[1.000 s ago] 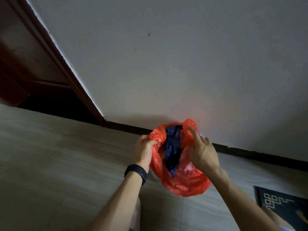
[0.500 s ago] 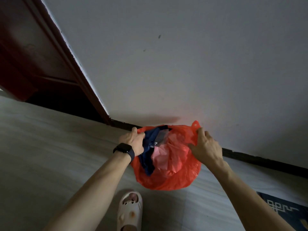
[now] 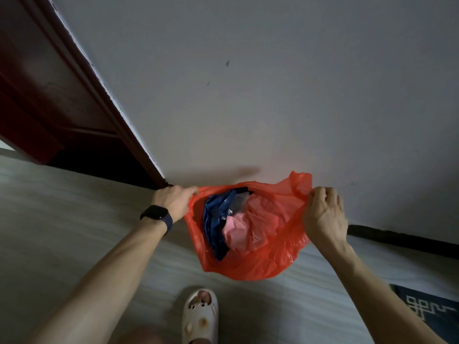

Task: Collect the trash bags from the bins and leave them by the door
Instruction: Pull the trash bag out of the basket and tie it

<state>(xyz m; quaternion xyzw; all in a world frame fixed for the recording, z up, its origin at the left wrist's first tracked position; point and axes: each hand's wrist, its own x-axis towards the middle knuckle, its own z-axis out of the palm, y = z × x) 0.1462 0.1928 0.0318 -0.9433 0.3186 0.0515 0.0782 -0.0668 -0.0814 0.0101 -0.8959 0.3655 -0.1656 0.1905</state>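
Left hand (image 3: pixel 173 203) pinches left rim of red trash bag (image 3: pixel 248 265); right hand (image 3: pixel 324 214) grips right rim, stretching mouth wide. Bag hangs low over floor (image 3: pixel 62 219) at wall, just right of door (image 3: pixel 37 83). Blue bag (image 3: pixel 213 229) and pink bag (image 3: pixel 238 232) sit exposed inside.

Risks:
- thin film tears if rims pulled further apart
- one rim slips, bag tips, contents spill by slipper (image 3: pixel 200 316)
- untied mouth gapes once set down

Orange-red bag (image 3: pixel 248 266) with navy plastic (image 3: pixel 213 228) and pink plastic (image 3: pixel 239 233) (rug (image 3: pixel 428 312) seemingly dark, pale-patterned).

Door (image 3: pixel 37 95) (dark red) and mat (image 3: pixel 427 311) run off frame.
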